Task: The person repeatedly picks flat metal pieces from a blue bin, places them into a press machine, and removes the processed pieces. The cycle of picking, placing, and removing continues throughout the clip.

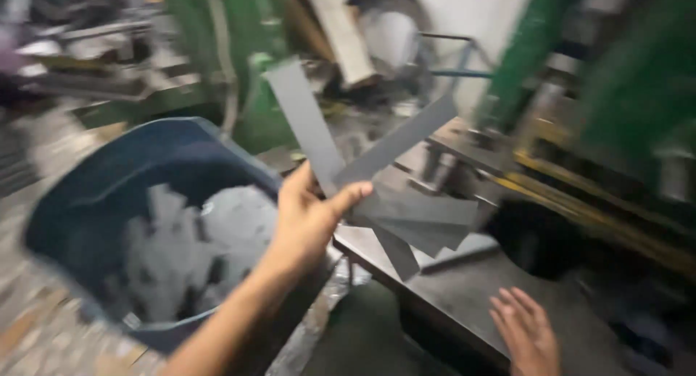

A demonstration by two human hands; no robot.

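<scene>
The left hand (pixel 308 216) was closed around a fan of flat grey metal strips (pixel 377 180), thumb pressed over the front of the bundle, holding them up just right of a dark blue bin (pixel 87 195). The strips were thin, matte and straight-edged, of differing lengths, splaying upward and downward from the grip. The bin was rounded and plastic-looking, its bottom covered with pale grey offcuts (pixel 196 253) of the same flat kind, lying loose and overlapping. The right hand (pixel 525 332) lay flat and empty, fingers spread, on the dark steel desk (pixel 449 296), whose surface was dull and worn, with a large round hole (pixel 536 238) near the hand. Behind stood green-painted machinery (pixel 638 71) with yellow rails, blurred by motion, and the floor (pixel 43 332) looked gritty and littered.
</scene>
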